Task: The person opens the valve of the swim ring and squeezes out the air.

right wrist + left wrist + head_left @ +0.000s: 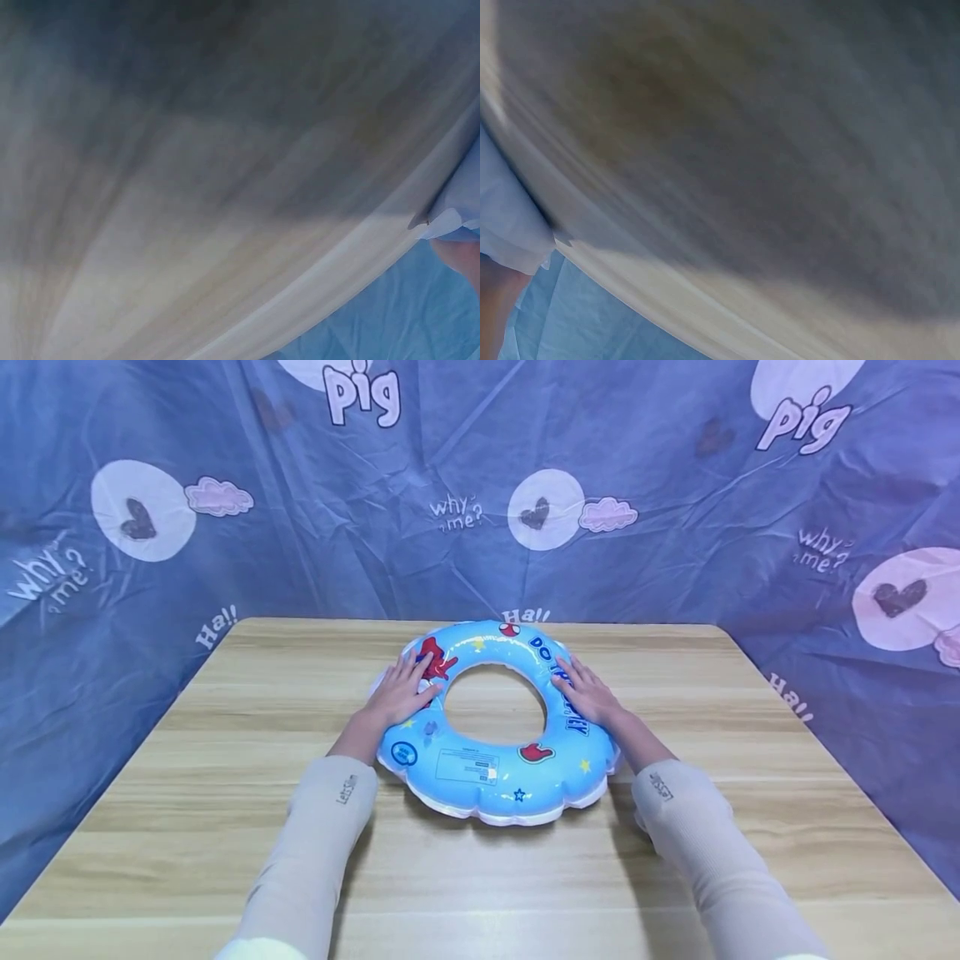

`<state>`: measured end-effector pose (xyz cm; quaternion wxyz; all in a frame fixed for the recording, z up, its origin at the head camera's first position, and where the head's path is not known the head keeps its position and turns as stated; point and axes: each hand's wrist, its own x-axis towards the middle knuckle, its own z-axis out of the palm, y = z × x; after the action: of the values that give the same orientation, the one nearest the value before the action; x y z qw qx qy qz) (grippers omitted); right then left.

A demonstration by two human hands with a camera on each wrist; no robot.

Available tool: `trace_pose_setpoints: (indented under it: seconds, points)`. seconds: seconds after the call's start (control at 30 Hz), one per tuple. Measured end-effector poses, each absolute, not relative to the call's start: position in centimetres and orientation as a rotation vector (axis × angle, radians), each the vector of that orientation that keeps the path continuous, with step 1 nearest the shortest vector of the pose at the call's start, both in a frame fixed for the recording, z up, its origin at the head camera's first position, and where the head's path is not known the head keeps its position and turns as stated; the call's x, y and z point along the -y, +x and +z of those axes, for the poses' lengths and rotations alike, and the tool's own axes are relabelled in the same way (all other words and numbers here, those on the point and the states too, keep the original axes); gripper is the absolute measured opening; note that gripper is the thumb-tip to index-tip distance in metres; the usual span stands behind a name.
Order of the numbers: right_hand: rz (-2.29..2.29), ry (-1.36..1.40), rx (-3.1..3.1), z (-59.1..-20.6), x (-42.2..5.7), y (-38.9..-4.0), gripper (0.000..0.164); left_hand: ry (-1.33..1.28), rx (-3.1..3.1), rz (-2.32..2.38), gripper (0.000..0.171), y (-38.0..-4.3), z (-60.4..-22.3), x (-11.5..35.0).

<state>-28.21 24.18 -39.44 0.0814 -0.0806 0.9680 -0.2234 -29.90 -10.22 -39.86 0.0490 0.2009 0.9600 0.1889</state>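
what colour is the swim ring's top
The swim ring is light blue on top, best seen in the head view.

A blue inflatable swim ring (pixel 510 777) lay near the middle of the table's (pixel 480 885) far edge. The left hand (pixel 400 693) rested on its left side, the right hand (pixel 590 695) on its right. Beyond the far and side edges hung blue cloth (pixel 360 535) printed with hearts and words.

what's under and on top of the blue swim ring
Through the hole of the swim ring, wood-grain tabletop shows; anything beneath its inflated tube is covered. The left hand and right hand rest on top.
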Motion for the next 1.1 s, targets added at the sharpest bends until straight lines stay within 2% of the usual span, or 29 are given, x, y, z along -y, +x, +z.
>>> trace_pose_setpoints:
  seconds: [1.1]
  points:
    - [-0.617,-0.248,-2.895,-39.66,-24.08,-28.42,0.066,0.591,-2.907,0.565,0.073,-30.37,-40.06,10.28]
